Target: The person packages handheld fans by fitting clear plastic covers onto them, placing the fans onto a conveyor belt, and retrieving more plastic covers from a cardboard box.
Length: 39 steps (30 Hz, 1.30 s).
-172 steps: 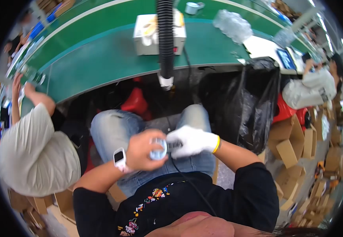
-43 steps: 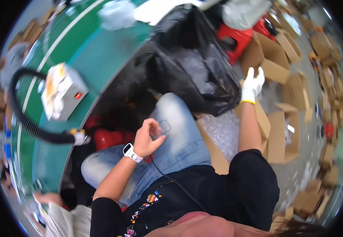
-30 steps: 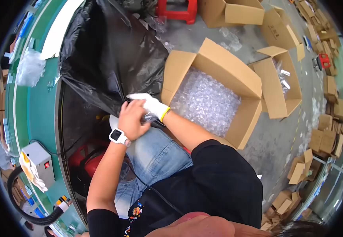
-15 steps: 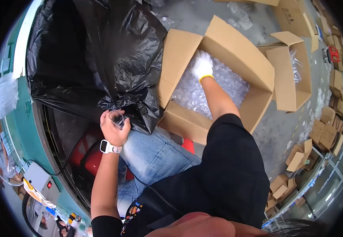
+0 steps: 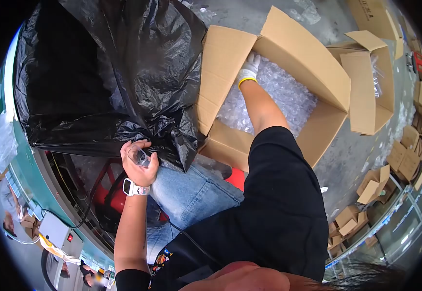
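My left hand [image 5: 139, 167], bare and with a white watch on the wrist, is closed around a clear round plastic piece [image 5: 137, 156] that looks like a small cup. It is just in front of a large black plastic bag [image 5: 167, 63], near my knee. My right hand [image 5: 248, 69] wears a white glove with a yellow cuff. It reaches into an open cardboard box [image 5: 230, 140], close to the box's far left inner wall. Many clear plastic pieces [image 5: 283, 89] fill the bottom of the box around it. The gloved fingertips are partly hidden, and whether they grip anything is unclear.
On the right stands a second open carton [image 5: 361, 92] with clear plastic inside. A green workbench edge [image 5: 36, 177] runs along the left, with a grey control box [image 5: 60, 235] on it. More cartons [image 5: 407, 162] are stacked at the far right. Other people appear at lower left.
My right hand has shifted from over the plastic pieces toward the box's far left wall. My left hand keeps its hold on the clear piece. The whole view has moved slightly.
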Available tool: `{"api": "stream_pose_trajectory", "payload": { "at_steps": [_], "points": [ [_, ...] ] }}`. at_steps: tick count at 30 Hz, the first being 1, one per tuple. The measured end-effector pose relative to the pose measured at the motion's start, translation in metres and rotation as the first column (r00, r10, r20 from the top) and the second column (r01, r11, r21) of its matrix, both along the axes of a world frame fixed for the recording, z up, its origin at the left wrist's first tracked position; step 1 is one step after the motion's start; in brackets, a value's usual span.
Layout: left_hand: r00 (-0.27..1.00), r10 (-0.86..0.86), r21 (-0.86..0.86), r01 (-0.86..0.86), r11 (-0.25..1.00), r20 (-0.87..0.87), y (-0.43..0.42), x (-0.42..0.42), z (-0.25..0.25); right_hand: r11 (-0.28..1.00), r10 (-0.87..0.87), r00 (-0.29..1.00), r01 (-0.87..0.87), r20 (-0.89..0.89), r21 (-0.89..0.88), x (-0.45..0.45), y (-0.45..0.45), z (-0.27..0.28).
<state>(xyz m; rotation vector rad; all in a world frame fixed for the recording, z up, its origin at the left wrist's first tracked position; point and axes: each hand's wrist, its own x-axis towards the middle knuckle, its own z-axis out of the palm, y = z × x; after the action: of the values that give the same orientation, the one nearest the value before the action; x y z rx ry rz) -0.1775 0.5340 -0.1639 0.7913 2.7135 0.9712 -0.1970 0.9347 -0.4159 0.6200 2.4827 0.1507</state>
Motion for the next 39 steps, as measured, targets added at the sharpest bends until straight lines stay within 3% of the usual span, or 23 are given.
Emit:
{"api": "stream_pose_trajectory", "payload": {
  "at_steps": [2, 5, 9, 14, 18, 21, 28, 33, 39],
  "points": [
    [1.000, 0.003, -0.004, -0.003, 1.000, -0.001, -0.004, 0.001, -0.001, 1.000, 0.003, 1.000, -0.003, 0.003, 0.022, -0.002, -0.004, -0.008],
    [0.994, -0.094, -0.044, 0.092, 0.995, -0.048, -0.008, -0.002, -0.005, 0.994, -0.039, 0.989, 0.053, -0.142, 0.097, -0.002, 0.001, -0.036],
    [0.993, -0.105, -0.051, 0.103, 0.993, -0.053, -0.006, -0.004, -0.003, 0.998, -0.027, 0.969, 0.042, -0.247, 0.055, 0.007, 0.005, -0.034],
    [0.994, -0.098, -0.046, 0.097, 0.994, -0.039, -0.008, -0.001, -0.002, 0.997, -0.002, 0.966, 0.023, -0.260, 0.079, 0.016, 0.004, -0.031],
    [0.996, -0.084, -0.036, 0.083, 0.996, -0.043, -0.006, -0.003, -0.001, 0.996, -0.081, 0.936, 0.065, -0.341, -0.060, 0.021, 0.003, -0.010],
    [0.996, -0.076, -0.037, 0.075, 0.997, -0.036, -0.008, -0.002, 0.000, 0.979, -0.135, 0.982, 0.112, -0.131, -0.169, 0.022, 0.003, -0.002],
    [0.996, -0.079, -0.025, 0.078, 0.997, -0.043, -0.008, -0.003, 0.000, 0.983, -0.048, 0.997, 0.035, -0.067, -0.179, 0.015, 0.015, -0.038],
    [0.996, -0.078, -0.021, 0.078, 0.997, -0.039, -0.007, -0.003, -0.001, 0.982, 0.082, 0.991, -0.063, 0.102, -0.181, -0.010, 0.020, -0.018],
    [0.996, -0.085, -0.038, 0.084, 0.996, -0.032, -0.005, -0.005, -0.001, 0.977, 0.061, 0.981, -0.021, 0.183, -0.212, -0.027, 0.016, 0.015]
  ]
}}
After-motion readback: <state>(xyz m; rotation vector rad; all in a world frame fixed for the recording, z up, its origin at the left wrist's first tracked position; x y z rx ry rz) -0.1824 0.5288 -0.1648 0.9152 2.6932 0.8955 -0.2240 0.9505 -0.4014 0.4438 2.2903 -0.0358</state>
